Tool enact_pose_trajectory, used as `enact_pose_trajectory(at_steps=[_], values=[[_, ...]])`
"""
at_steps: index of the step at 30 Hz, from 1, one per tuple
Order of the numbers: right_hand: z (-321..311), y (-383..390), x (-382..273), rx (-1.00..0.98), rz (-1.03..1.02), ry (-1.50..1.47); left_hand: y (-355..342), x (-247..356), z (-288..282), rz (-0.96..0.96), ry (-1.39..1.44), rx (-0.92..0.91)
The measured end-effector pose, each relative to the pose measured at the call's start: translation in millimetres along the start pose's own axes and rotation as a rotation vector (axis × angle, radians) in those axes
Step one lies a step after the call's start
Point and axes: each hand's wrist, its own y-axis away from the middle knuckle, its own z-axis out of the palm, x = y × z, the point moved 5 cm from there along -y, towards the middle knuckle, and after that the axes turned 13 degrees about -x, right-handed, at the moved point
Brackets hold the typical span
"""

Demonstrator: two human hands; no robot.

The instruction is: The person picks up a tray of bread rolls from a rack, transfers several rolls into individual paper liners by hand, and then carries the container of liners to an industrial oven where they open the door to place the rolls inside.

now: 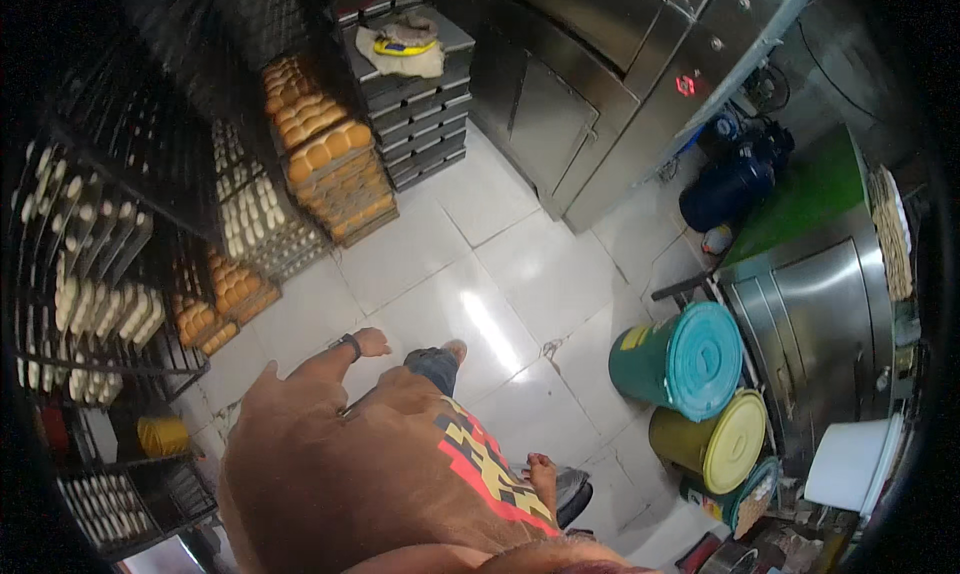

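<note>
My left hand (374,342), with a dark band at the wrist, hangs over the pale tiled floor (420,314). Its fingers stretch out and nothing is in it. My right hand (541,468) is low beside my body, fingers loosely bent and a little apart; I see nothing held. Neither hand touches anything around it. Nearest to the left hand on that side are trays of browned bread rolls (236,282). The green lidded bucket (703,362) and yellow lidded bucket (735,442) stand right of my right hand, out of reach.
Dark racks (110,244) with pale dough pieces line the left. Stacked bread trays (335,179) and black trays topped by a cloth (405,59) stand ahead. A steel oven (560,104) fills the back. At right are a blue cylinder (728,194), steel cabinet (815,314) and white tub (848,466).
</note>
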Motion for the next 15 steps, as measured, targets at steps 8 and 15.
enact_pose_trajectory(at_steps=[8, 15], values=[[-25, -68, -171, -0.033, -0.103, 0.066, -128, 137, -316, 0.517, 0.649, 0.459], [-56, -188, -308, -0.061, -0.147, 0.144, -118, 233, -593, 0.845, 1.095, 0.628]])
